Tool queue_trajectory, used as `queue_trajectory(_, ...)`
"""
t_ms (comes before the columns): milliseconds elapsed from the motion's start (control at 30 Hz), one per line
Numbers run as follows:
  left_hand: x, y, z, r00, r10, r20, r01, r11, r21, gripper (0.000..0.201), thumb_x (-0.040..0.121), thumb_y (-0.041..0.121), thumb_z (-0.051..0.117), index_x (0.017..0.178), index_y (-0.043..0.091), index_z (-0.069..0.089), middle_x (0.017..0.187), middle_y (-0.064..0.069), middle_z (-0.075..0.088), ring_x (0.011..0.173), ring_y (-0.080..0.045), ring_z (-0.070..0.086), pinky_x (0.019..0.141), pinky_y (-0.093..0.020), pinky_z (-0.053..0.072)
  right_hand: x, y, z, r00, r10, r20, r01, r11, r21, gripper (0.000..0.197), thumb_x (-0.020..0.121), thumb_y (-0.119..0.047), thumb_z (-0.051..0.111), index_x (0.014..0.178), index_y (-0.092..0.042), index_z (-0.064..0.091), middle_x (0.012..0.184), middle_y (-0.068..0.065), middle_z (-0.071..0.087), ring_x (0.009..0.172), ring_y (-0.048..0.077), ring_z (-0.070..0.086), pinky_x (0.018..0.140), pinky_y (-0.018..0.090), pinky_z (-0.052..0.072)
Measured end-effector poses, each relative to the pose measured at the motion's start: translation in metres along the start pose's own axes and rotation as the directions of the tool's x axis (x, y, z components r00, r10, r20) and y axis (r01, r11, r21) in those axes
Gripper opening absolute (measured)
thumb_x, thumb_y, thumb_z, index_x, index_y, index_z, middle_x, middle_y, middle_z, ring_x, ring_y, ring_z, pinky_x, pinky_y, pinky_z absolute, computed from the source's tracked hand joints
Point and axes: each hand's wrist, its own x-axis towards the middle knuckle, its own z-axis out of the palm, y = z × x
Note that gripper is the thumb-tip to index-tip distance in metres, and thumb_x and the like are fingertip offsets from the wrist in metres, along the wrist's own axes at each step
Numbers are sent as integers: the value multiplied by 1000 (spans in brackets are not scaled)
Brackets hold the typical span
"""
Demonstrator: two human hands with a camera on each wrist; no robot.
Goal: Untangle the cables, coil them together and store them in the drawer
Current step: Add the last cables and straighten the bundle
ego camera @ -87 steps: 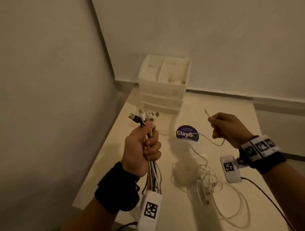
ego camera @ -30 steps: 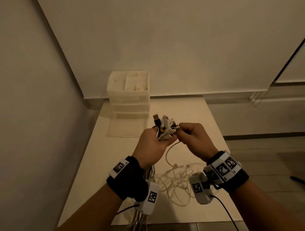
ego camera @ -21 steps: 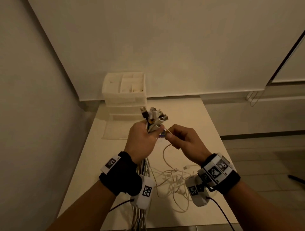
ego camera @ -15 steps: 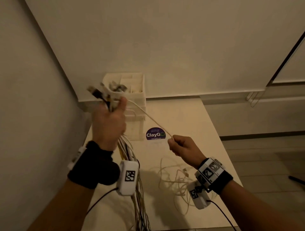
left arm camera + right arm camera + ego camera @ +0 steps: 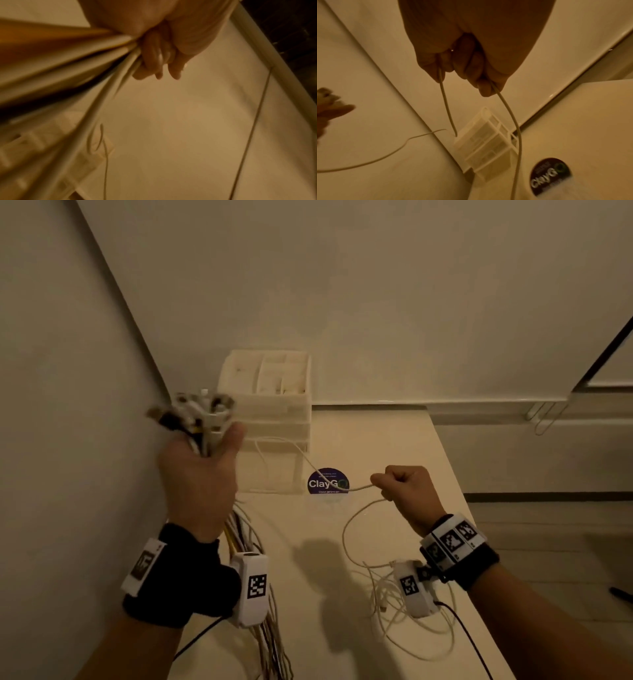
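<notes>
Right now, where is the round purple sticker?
In the head view the ClayGo sticker sits on the white table, just right of the plastic drawer unit, left of the right hand.

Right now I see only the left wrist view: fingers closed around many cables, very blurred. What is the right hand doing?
Observer: The right hand grips one white cable in its fist, raised above the table.
Operator: Does this cable go to my bundle?
Observer: It seems so. In the head view it runs slack from the fist up toward the bundle in the left hand.
Operator: Are any cables lying on the table?
Observer: Yes, a loose white tangle lies below the right wrist.
</notes>
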Motion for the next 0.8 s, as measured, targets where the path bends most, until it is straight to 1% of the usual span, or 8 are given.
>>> queue_trajectory(100, -28, 14, 29, 939, -5, 344, -45, 990, 135, 16, 81, 14, 76, 74, 26, 68, 55, 24, 63, 56, 11, 55, 59, -8, 43, -3, -30, 8, 986, -88, 140, 84, 996, 31, 48, 75, -20, 66, 53, 9, 35, 52, 17, 28, 57, 24, 28, 59, 39, 32)
queue_trajectory(200, -49, 6, 53, 838, -74, 541, -66, 970, 234, 14, 82, 12, 75, 85, 25, 72, 75, 21, 69, 77, 8, 66, 71, -9, 47, -8, -63, 18, 946, -220, 239, 206, 975, 82, 46, 77, -30, 63, 50, -1, 40, 50, 16, 32, 51, 19, 31, 52, 29, 32)
queue_trajectory(300, -48, -6, 59, 857, -74, 510, -58, 969, 238, 8, 85, 11, 71, 91, 15, 75, 86, 5, 74, 84, -2, 68, 78, -20, 53, -5, -75, 16, 927, -234, 292, 181, 963, 198, 40, 81, -34, 61, 51, -14, 44, 49, -3, 35, 48, 13, 30, 52, 29, 30)
queue_trajectory(400, -49, 1, 60, 867, -34, 496, -53, 986, 160, 11, 83, 11, 73, 85, 21, 71, 80, 17, 70, 78, 9, 65, 71, -5, 45, -6, -73, 8, 903, -212, 374, 117, 958, 261, 40, 87, -38, 57, 54, -17, 47, 51, -8, 36, 50, 13, 30, 56, 34, 29)
queue_trajectory(467, -49, 5, 59, 891, -11, 454, -52, 991, 125, 15, 83, 12, 73, 79, 26, 69, 66, 24, 65, 65, 10, 63, 63, -7, 45, -9, -73, 6, 879, -218, 424, 114, 960, 257, 40, 91, -39, 55, 59, -17, 50, 54, -8, 39, 51, 12, 31, 55, 34, 29)
queue_trajectory(567, -35, 8, 51, 962, -14, 274, 6, 1000, 29, 21, 82, 29, 74, 63, 25, 65, 43, 11, 48, 40, 5, 46, 50, -24, 35, -12, -68, 4, 863, -201, 464, 170, 979, 107, 32, 95, -28, 52, 73, -5, 56, 61, -4, 45, 54, 11, 36, 55, 27, 33)
queue_trajectory(667, -8, 13, 32, 994, -10, 112, 23, 992, -122, 26, 79, 39, 73, 63, 20, 64, 42, 11, 42, 36, -3, 37, 52, -24, 31, -15, -50, -1, 884, -138, 446, 166, 986, -24, 25, 91, -30, 55, 76, -11, 62, 64, 7, 47, 57, 16, 38, 57, 26, 36)
queue_trajectory(800, 1, 21, 16, 992, 46, 118, -30, 991, -132, 27, 80, 39, 71, 65, 18, 61, 44, 12, 45, 33, -7, 34, 48, -23, 30, -16, -36, -3, 894, -139, 427, 164, 986, -24, 23, 96, -19, 54, 84, -2, 63, 62, 5, 47, 56, 15, 39, 56, 24, 37)
